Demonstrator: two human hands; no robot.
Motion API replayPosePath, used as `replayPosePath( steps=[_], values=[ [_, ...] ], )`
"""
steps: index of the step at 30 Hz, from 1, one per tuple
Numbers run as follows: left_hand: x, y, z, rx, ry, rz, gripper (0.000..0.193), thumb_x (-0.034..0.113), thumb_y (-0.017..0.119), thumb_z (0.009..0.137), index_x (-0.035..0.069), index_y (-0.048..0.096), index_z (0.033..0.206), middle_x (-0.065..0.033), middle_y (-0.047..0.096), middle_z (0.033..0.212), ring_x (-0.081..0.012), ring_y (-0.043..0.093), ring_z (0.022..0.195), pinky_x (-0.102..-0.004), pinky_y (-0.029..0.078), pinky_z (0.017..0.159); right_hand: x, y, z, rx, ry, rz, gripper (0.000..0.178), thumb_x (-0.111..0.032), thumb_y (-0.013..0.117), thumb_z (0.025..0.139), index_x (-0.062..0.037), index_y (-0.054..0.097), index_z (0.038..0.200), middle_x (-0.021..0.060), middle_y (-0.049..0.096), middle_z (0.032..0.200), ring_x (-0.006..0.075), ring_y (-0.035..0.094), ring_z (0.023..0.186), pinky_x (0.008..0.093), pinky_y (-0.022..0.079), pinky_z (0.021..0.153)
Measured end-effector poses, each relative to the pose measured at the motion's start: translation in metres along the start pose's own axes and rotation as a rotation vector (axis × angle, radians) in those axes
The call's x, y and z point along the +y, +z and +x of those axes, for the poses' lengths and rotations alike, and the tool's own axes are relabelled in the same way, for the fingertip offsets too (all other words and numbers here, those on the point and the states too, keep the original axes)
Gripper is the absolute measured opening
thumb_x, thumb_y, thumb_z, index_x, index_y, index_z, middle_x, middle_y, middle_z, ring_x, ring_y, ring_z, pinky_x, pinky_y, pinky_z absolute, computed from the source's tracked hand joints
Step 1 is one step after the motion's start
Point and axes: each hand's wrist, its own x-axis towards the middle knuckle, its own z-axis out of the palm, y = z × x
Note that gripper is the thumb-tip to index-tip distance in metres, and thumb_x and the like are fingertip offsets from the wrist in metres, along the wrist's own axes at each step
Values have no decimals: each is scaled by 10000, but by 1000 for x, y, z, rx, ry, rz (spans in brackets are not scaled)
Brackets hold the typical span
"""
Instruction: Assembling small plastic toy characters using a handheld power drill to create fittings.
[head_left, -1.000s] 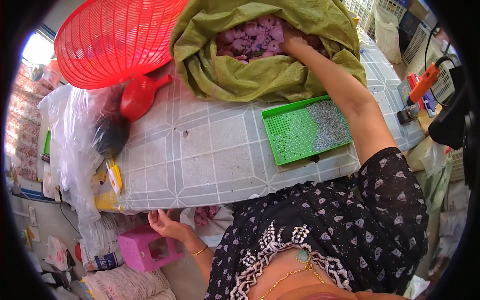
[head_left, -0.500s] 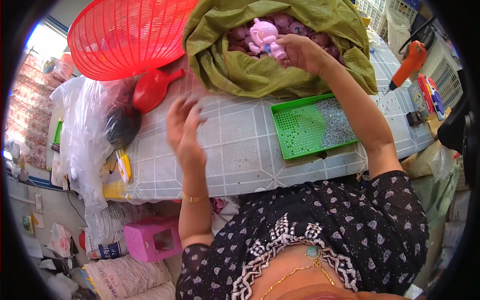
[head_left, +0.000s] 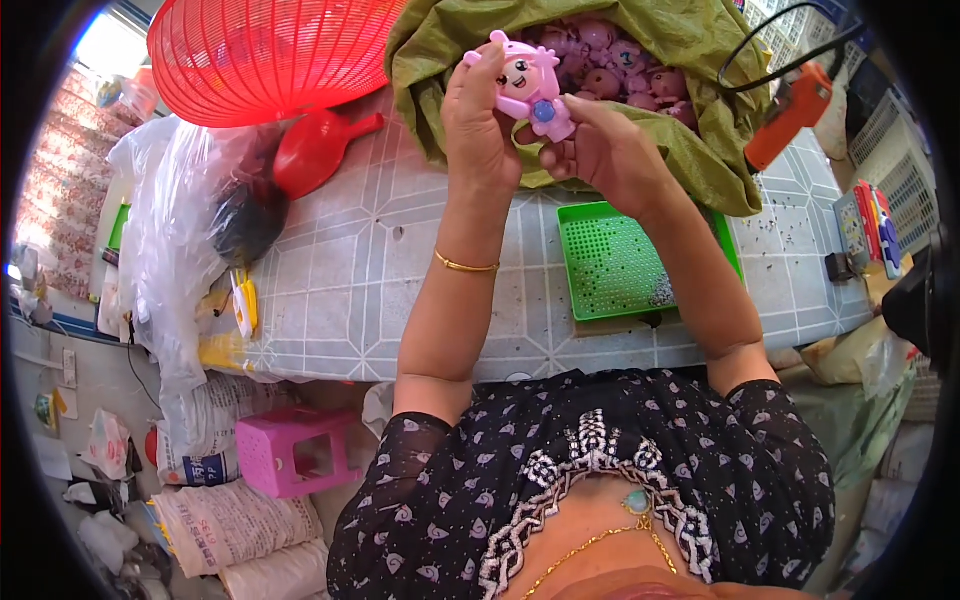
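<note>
A pink plastic doll figure (head_left: 535, 92) with a smiling face and a round blue spot on its belly is held up between both hands, in front of the sack's mouth. My left hand (head_left: 480, 130) grips it by the head and side. The fingers of my right hand (head_left: 605, 150) pinch its lower body. Behind it, the olive-green woven sack (head_left: 430, 60) lies with its mouth spread wide, full of similar pink figures (head_left: 625, 65). Below my right forearm is a green perforated tray (head_left: 610, 265) with small grey bits in it, partly hidden by the arm.
A red mesh basket (head_left: 270, 60) and a red scoop (head_left: 315, 150) lie at the far left, beside clear plastic bags (head_left: 170, 230). An orange electric screwdriver (head_left: 795, 115) hangs at the right on a black cord. A pink stool (head_left: 275, 455) stands under the table's left side.
My right hand has drawn the figure left and slightly nearer, out of the sack's mouth. My left hand has come up from the left and taken hold of it too.
</note>
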Motion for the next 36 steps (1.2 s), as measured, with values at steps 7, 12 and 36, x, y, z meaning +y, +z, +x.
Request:
replayPosePath(
  steps=[7, 12, 36],
  values=[
    [-10, 8, 1, 48, 141, 34, 456, 452, 606, 960, 65, 581, 1199, -119, 704, 976, -191, 692, 756, -328, 578, 652, 6, 4, -2, 167, -257, -440, 389, -238, 584, 976, 32, 568, 1256, 69, 651, 1011, 137, 645, 818, 265, 516, 742],
    [-6, 22, -8, 0, 129, -3, 474, 472, 465, 1033, 39, 560, 1202, -70, 665, 975, -142, 673, 816, -262, 550, 680, 3, 4, -4, 174, -302, -501, 361, -204, 615, 970, 32, 569, 1239, 65, 648, 1004, 118, 638, 821, 256, 511, 745],
    [2, 39, -15, -48, -51, -167, 496, 507, 410, 1038, 100, 505, 1306, -49, 645, 1036, -129, 629, 885, -266, 520, 737, 5, 0, -11, 254, -398, -469, 299, -242, 624, 956, 9, 657, 1116, 45, 649, 928, 116, 605, 719, 252, 485, 699]
  ],
)
